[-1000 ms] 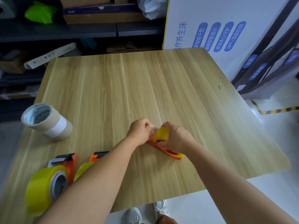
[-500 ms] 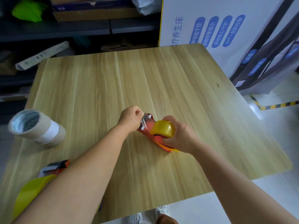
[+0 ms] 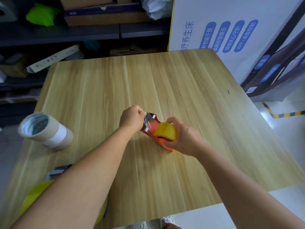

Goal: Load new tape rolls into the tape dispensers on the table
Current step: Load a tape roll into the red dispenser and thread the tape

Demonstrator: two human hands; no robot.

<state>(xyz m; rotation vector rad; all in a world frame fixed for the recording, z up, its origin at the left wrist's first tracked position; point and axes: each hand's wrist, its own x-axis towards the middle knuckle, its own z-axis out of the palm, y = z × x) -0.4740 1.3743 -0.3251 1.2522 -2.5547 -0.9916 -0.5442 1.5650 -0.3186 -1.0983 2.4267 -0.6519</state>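
A red tape dispenser (image 3: 151,128) lies on the wooden table (image 3: 181,83) near its middle, with a yellow tape roll (image 3: 165,131) mounted in it. My right hand (image 3: 183,138) grips the roll and the dispenser's rear end. My left hand (image 3: 132,118) pinches the clear tape end (image 3: 146,120) drawn over the dispenser's front. At the lower left, partly hidden by my left forearm, lies another dispenser (image 3: 57,171) with a yellow roll (image 3: 33,195).
A stack of beige and white tape rolls (image 3: 46,131) stands at the table's left edge. A white printed board (image 3: 222,30) leans behind the table's right side. Dark shelves with boxes (image 3: 92,19) run along the back. Shoes show below the near edge.
My left hand has drawn the tape end away from the roll, toward the dispenser's front. The dispenser now shows more of its front. The camera has shifted, pushing the lower-left dispensers partly out of view.
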